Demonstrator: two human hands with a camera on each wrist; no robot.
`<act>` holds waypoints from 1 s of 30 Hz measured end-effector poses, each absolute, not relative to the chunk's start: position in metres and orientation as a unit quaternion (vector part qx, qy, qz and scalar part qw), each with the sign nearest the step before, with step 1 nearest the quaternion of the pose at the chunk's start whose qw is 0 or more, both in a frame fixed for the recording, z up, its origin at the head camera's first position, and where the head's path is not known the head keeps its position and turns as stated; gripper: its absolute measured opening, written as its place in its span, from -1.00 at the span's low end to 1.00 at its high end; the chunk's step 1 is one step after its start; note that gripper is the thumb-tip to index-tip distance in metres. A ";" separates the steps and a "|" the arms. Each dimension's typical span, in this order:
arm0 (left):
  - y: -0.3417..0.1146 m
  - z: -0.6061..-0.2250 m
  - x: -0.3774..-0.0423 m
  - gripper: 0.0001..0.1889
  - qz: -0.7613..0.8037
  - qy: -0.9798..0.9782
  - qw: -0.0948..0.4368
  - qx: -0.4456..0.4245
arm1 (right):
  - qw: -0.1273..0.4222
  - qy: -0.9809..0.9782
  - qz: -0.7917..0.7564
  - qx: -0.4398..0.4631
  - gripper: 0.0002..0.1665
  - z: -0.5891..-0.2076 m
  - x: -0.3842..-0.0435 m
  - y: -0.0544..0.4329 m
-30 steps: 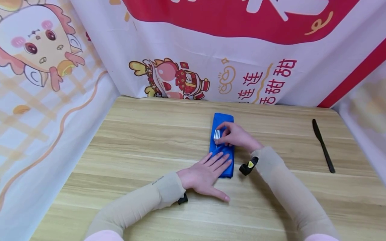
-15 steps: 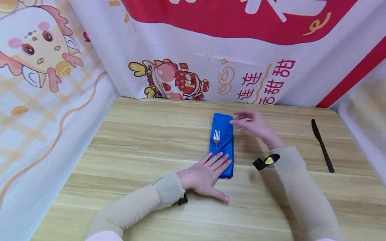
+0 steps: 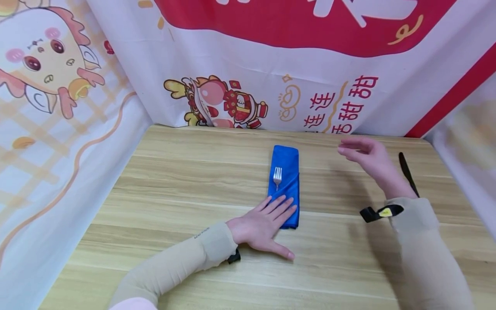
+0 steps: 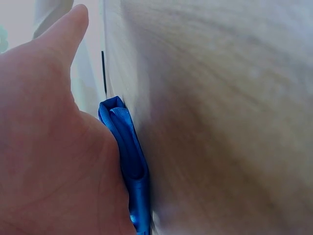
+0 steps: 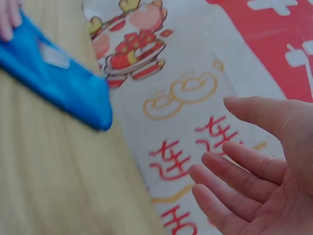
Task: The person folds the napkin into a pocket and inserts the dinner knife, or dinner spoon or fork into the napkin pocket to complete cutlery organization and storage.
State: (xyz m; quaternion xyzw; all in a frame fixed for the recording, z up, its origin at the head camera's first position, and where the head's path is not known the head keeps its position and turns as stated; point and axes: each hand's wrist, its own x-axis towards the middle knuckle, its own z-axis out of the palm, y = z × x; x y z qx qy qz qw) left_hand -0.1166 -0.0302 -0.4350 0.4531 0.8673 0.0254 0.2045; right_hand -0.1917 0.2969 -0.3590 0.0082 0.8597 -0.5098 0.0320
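Observation:
A folded blue napkin [image 3: 286,157] lies lengthwise near the middle of the table. The silver tines of a fork [image 3: 277,175] show on top of it; the rest of the fork is tucked under the napkin's fold. My left hand [image 3: 265,224] rests flat with spread fingers on the napkin's lower part, which the left wrist view shows as layered blue cloth [image 4: 128,147] beside the palm. My right hand [image 3: 370,160] is in the air right of the napkin, fingers loosely bent and holding nothing. Nearest to it is a black knife [image 3: 407,172], partly hidden behind the right wrist.
The wooden table [image 3: 186,172] stretches out on both sides of the napkin. A printed white and red cloth [image 3: 240,56] hangs along the back edge, and another patterned cloth [image 3: 112,103] borders the left side. Black straps with small cameras are on both wrists.
My right hand has let go of the fork, lifted off the napkin and moved right toward the knife. The left hand stays where it was on the napkin.

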 end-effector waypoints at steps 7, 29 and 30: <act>-0.031 -0.431 -0.115 0.24 0.031 0.866 0.210 0.453 | 0.063 0.883 -0.464 0.036 -0.15 -0.383 -0.173 0.324; -0.029 -0.435 -0.116 0.28 0.015 0.871 0.204 0.447 | -0.049 0.790 -0.590 0.156 -0.73 -0.408 -0.118 0.447; -0.029 -0.435 -0.116 0.29 0.016 0.871 0.203 0.447 | -0.049 0.793 -0.587 0.159 -0.73 -0.408 -0.117 0.450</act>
